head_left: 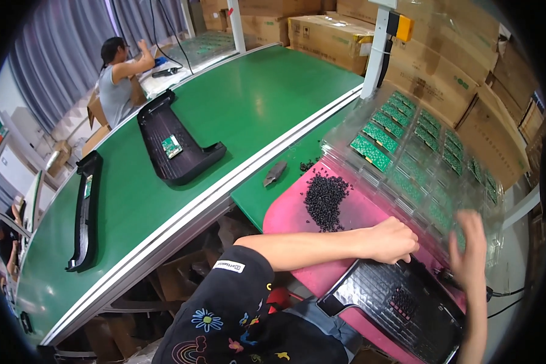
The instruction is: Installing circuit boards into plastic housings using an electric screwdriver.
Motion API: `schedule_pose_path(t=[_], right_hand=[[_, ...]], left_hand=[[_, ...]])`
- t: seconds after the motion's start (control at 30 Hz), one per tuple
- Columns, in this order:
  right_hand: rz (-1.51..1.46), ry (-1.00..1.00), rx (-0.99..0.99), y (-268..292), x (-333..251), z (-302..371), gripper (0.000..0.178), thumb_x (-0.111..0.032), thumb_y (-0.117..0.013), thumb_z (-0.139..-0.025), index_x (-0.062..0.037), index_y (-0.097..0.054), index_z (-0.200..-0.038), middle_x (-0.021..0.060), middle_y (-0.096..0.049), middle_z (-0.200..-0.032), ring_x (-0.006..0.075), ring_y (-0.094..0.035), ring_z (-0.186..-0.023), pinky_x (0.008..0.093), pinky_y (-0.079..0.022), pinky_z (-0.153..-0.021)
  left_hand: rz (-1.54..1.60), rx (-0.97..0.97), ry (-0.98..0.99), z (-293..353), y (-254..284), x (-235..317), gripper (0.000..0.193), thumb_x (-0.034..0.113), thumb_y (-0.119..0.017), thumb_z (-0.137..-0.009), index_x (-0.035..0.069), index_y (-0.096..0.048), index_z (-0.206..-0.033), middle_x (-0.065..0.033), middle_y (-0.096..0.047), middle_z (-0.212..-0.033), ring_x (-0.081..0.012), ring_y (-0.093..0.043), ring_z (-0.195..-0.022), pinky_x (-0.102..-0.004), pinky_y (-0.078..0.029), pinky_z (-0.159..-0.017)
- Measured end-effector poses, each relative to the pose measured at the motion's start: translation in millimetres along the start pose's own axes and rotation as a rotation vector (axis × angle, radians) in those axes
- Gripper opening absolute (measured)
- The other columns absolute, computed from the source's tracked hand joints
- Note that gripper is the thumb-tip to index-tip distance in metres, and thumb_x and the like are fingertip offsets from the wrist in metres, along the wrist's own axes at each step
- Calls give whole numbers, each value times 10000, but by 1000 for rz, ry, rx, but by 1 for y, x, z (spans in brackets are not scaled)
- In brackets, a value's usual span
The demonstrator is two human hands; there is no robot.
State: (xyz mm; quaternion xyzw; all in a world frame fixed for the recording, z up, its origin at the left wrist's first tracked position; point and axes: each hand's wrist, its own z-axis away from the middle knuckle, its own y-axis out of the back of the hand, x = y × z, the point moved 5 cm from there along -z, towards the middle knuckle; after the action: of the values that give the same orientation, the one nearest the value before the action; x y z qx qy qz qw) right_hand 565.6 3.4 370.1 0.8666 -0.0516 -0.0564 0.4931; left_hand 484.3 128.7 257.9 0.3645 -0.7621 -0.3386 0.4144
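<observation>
A black plastic housing [391,303] with a ribbed surface and a grille of slots lies on the pink mat [285,209] in front of me. My left hand [394,241] is closed at its far edge, fingers curled down; whatever they may pinch is hidden. My right hand [469,249] is raised beyond the housing's right side, near the clear trays. It is blurred, but its fingers look stretched out and apart from the thumb, with nothing visible in them. A heap of small black parts [326,200] lies on the mat beyond my left forearm.
Clear plastic trays [406,182] hold several green circuit boards [370,151]. Black cables [505,295] run at the right. Left, a green conveyor [249,103] with a metal rail carries black housings [170,142] with boards. Another person [118,79] sits across it. Cardboard boxes [330,42] stand behind.
</observation>
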Motion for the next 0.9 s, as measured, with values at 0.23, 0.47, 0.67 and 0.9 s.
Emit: schedule_pose_path(t=[0.23, 0.47, 0.67, 0.9], right_hand=[[94, -250, 10, -99, 138, -100, 334, -129, -577, -923, -57, -539, -1247, 185, -494, -1344, 392, -460, -1258, 446, -391, -1056], [61, -460, -177, -160, 175, -108, 208, -170, -518, -953, -90, -580, -1135, 186, -461, -1416, 416, -435, -1276, 483, -393, -1043], [134, -277, -139, -160, 165, -124, 194, -182, -540, -940, -78, -593, -1096, 166, -470, -1430, 419, -457, -1252, 496, -397, -1038], [224, -445, -265, -174, 149, -139, 322, -252, -500, -968, -111, -558, -1251, 129, -450, -1445, 360, -463, -1263, 504, -387, -1048]], left_hand=[[81, 54, 49, 3, -2, -5, 255, 275, -735, -789, 29, -666, -785, -124, -661, -809, -355, -673, -806, -479, -526, -663], [74, 20, 32, 4, -3, -6, 199, 224, -689, -834, 33, -635, -825, -118, -643, -865, -338, -655, -851, -473, -518, -663], [60, 18, 54, 5, 3, -5, 188, 221, -693, -828, 40, -648, -843, -113, -648, -864, -337, -663, -841, -471, -527, -647], [86, 73, 90, 5, 1, -3, 181, 189, -715, -795, 15, -665, -788, -135, -660, -832, -368, -666, -817, -493, -524, -663]])
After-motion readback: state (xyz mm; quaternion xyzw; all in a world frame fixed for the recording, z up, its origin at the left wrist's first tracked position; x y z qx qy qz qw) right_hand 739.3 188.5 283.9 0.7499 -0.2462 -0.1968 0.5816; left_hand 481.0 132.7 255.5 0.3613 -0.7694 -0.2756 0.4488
